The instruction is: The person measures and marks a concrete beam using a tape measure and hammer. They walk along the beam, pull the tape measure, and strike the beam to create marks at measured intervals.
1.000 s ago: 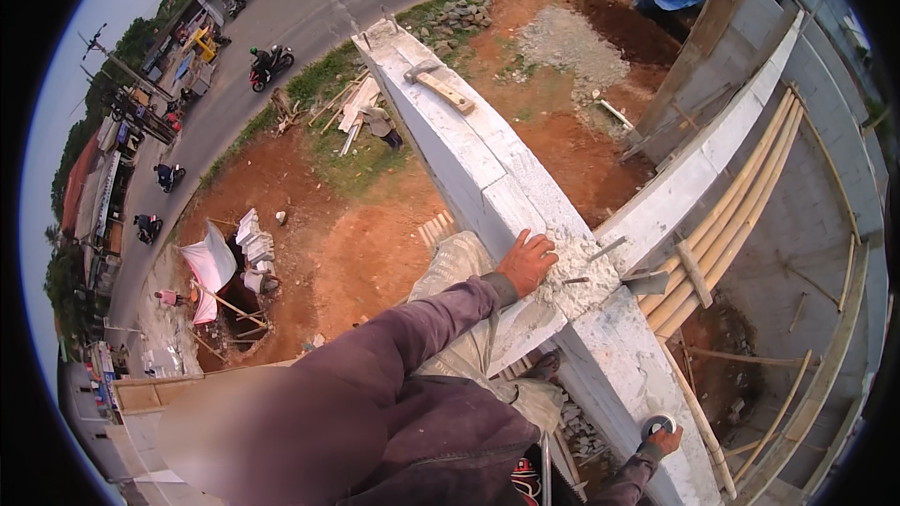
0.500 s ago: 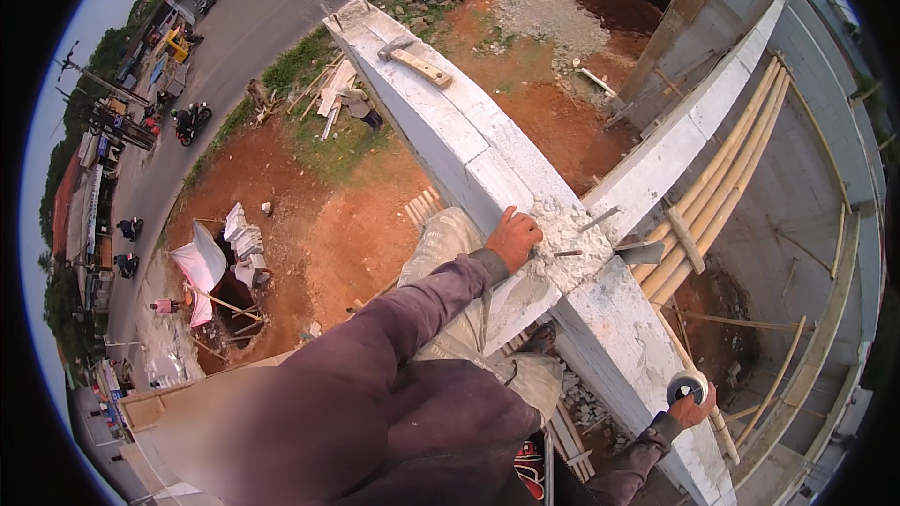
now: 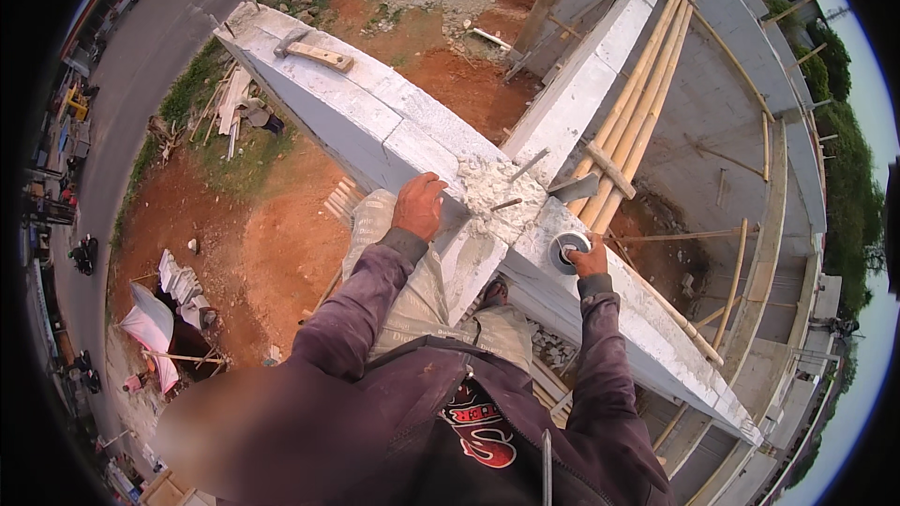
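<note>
My left hand (image 3: 419, 205) rests at the near edge of the white block wall (image 3: 375, 112), left of the rough mortar joint (image 3: 506, 195), its fingers stretched out and holding nothing. Over the wall top to the right of the joint, my right hand (image 3: 591, 258) grips a round reel-like thing (image 3: 565, 251) with a white rim and dark centre; its exact kind is unclear. Two steel bars stick up from the joint. A flat grey metal blade (image 3: 575, 189), perhaps a trowel's, lies on the joint's far right side. The hammer (image 3: 314, 53) with a wooden handle lies farther out on the left wall.
Another white wall (image 3: 595, 61) runs away from the joint. Bamboo poles (image 3: 647, 98) with a wooden crosspiece lean beside it. Red soil (image 3: 281, 262) lies far below, with a pit under a pinkish sheet (image 3: 150, 323). A road (image 3: 150, 84) passes at left.
My right hand has come nearer the joint along the wall, bringing the round reel-like thing. My left hand has slid off the mortar to the wall's near edge. The view has turned right.
</note>
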Available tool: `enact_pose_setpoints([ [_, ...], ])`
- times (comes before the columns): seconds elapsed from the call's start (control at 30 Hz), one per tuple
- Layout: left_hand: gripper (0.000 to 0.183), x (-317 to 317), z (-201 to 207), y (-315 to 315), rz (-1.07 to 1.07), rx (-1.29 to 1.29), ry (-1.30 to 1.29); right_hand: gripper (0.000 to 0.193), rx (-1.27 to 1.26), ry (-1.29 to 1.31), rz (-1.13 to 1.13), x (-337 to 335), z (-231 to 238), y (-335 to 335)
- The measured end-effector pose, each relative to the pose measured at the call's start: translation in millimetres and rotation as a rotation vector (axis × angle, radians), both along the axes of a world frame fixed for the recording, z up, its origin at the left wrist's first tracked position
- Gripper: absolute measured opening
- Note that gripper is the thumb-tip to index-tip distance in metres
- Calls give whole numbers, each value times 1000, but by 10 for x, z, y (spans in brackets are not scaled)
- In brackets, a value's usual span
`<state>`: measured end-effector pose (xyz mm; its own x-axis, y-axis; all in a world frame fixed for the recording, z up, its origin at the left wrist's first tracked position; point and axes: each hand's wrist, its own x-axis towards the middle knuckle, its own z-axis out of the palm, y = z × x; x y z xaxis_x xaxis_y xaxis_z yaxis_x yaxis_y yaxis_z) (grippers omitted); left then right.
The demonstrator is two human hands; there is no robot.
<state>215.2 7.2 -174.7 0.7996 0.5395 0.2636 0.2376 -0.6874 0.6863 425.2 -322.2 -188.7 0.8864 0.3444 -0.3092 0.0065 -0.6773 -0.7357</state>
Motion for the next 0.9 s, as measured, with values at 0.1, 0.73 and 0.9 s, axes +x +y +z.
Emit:
enact_pose_setpoints([
  [0.1, 33, -227, 169, 52, 53, -111, -31, 61, -132, -73, 67, 79, -9, -51],
  [0.73, 19, -571, 45, 1018, 554, -490, -301, 19, 244, -413, 299, -698, 1156, 2201],
  [0.9, 19, -561, 259, 1233, 477, -385, -359, 33, 686, -18, 39, -541, 1743, 1953],
])
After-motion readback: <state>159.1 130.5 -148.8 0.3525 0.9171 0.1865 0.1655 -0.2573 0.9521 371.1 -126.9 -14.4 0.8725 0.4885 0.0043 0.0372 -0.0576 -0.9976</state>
